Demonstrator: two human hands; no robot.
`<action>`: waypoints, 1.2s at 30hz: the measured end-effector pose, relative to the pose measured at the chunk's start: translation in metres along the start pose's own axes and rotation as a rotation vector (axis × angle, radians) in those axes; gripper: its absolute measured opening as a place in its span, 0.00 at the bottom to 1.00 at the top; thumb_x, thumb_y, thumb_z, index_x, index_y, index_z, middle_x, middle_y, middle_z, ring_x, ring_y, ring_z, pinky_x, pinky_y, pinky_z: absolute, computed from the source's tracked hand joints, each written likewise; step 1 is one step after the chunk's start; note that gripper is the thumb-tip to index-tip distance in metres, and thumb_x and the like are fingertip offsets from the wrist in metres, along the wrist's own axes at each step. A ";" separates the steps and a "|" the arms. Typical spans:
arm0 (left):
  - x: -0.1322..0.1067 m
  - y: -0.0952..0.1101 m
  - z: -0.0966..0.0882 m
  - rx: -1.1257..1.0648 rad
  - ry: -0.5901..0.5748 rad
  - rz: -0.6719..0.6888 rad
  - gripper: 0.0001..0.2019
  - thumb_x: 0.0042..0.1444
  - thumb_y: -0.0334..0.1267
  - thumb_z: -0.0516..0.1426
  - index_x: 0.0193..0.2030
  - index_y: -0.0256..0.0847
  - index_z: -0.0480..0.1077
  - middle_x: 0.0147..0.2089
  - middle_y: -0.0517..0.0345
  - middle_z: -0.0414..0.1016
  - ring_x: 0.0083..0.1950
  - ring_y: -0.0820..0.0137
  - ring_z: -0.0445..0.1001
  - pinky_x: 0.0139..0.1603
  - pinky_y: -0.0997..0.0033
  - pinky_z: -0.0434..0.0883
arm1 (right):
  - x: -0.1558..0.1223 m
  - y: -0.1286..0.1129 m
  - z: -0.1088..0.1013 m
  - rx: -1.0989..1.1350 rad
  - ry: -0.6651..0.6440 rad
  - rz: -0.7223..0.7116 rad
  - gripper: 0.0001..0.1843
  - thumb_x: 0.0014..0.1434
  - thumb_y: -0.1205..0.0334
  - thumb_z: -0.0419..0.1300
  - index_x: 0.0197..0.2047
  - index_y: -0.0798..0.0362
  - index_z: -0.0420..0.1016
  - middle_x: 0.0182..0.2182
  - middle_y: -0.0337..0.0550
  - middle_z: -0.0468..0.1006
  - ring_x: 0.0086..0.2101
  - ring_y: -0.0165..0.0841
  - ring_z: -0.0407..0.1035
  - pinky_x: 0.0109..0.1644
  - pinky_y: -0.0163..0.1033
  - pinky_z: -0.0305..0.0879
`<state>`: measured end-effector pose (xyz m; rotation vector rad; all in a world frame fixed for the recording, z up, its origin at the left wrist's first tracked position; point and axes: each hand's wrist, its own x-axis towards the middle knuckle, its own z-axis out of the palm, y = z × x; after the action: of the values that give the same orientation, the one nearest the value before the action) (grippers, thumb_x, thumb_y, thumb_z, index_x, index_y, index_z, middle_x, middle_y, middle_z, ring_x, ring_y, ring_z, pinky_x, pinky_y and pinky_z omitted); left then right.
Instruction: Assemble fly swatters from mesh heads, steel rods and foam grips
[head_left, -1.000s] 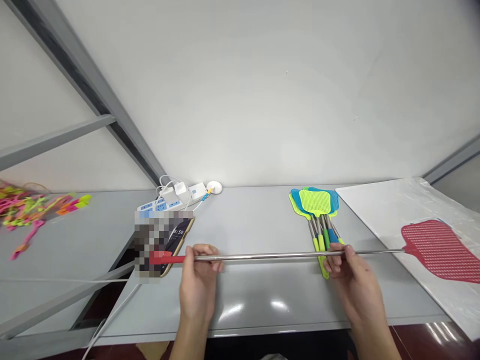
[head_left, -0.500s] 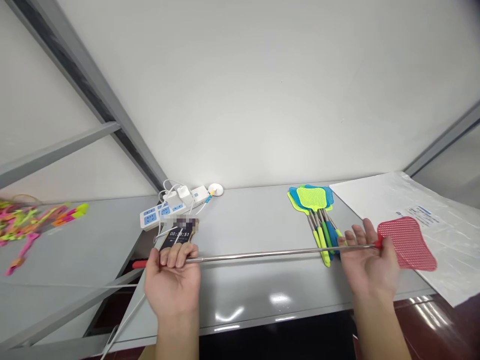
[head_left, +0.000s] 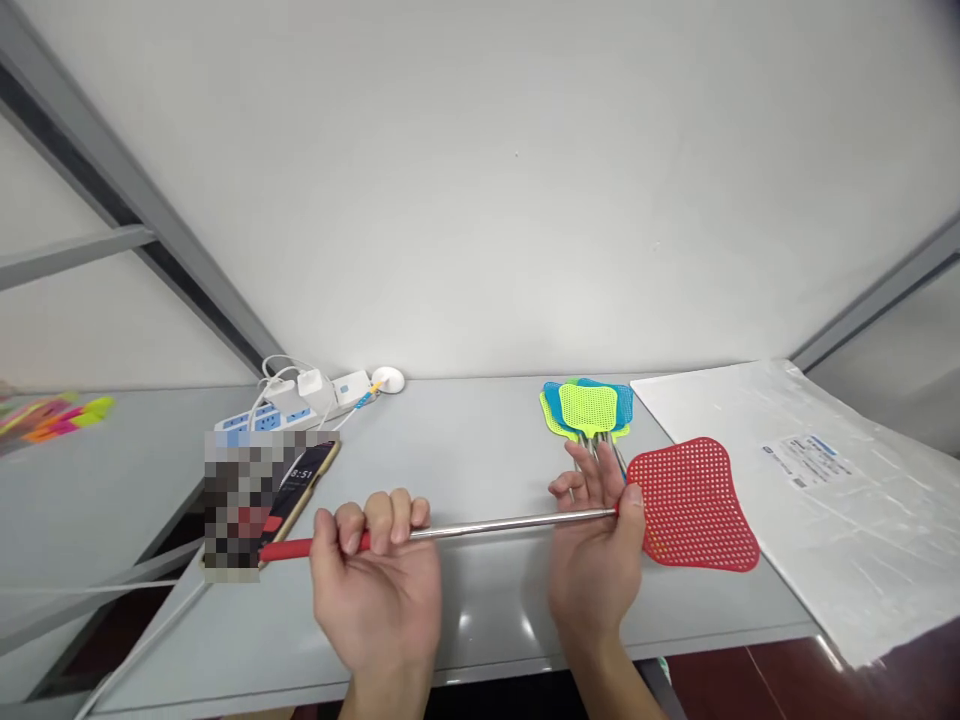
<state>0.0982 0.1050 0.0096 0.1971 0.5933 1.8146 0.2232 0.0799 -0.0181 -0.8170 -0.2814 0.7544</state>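
A red fly swatter [head_left: 694, 505] with a thin telescopic metal rod is held level above the table. My left hand [head_left: 379, 590], palm up, wraps its fingers around the red handle, whose end sticks out to the left. At the other end, my right hand [head_left: 596, 560] holds the neck beside the mesh head, thumb pressed there and the other fingers loosely spread. Behind my right hand lies a bunch of yellow-green and blue fly swatters [head_left: 589, 408]; their handles are mostly hidden by it.
A phone [head_left: 307, 475], partly pixelated, lies near a power strip [head_left: 262, 418] with white plugs and cables. White plastic-wrapped sheeting [head_left: 847, 530] covers the table's right end. Blurred bright-coloured items [head_left: 64, 415] lie on the left surface. A grey metal frame [head_left: 172, 265] stands at left.
My hands have come closer together, and the metal rod between them is much shorter. The red mesh head has moved left, and the view has shifted.
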 end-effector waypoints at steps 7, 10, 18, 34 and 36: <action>-0.025 -0.023 0.011 0.100 -0.028 -0.004 0.20 0.64 0.46 0.52 0.23 0.41 0.55 0.23 0.63 0.59 0.31 0.70 0.63 0.37 0.67 0.69 | 0.015 -0.021 0.008 0.074 -0.019 -0.037 0.23 0.69 0.49 0.44 0.49 0.45 0.79 0.47 0.44 0.79 0.34 0.31 0.68 0.49 0.47 0.63; -0.033 -0.024 0.011 0.141 -0.050 -0.009 0.20 0.66 0.46 0.50 0.23 0.41 0.59 0.24 0.61 0.64 0.34 0.69 0.67 0.41 0.65 0.70 | 0.014 -0.027 0.006 0.074 0.005 -0.100 0.24 0.69 0.50 0.44 0.46 0.46 0.81 0.46 0.43 0.80 0.33 0.30 0.68 0.50 0.46 0.63; -0.025 0.005 0.014 0.256 -0.239 -0.017 0.19 0.66 0.46 0.48 0.26 0.41 0.65 0.30 0.56 0.72 0.43 0.66 0.72 0.50 0.63 0.70 | 0.007 -0.031 0.008 0.007 0.040 -0.117 0.24 0.69 0.53 0.45 0.47 0.50 0.81 0.44 0.44 0.81 0.31 0.29 0.68 0.49 0.43 0.65; 0.038 0.063 -0.052 0.661 -0.230 -0.162 0.12 0.62 0.45 0.58 0.32 0.39 0.68 0.37 0.54 0.78 0.43 0.64 0.78 0.43 0.65 0.76 | 0.015 -0.018 0.045 0.284 -0.092 0.300 0.18 0.69 0.58 0.54 0.26 0.53 0.64 0.15 0.26 0.43 0.18 0.24 0.37 0.20 0.29 0.51; 0.037 0.062 -0.056 0.713 -0.232 -0.135 0.14 0.63 0.48 0.57 0.32 0.39 0.68 0.35 0.55 0.78 0.34 0.69 0.77 0.38 0.68 0.76 | 0.012 -0.015 0.049 0.254 -0.090 0.239 0.20 0.69 0.55 0.53 0.26 0.52 0.61 0.15 0.26 0.42 0.18 0.25 0.35 0.20 0.30 0.49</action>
<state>0.0102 0.1093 -0.0139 0.8140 1.0389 1.3623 0.2147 0.1088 0.0250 -0.5818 -0.1652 1.0305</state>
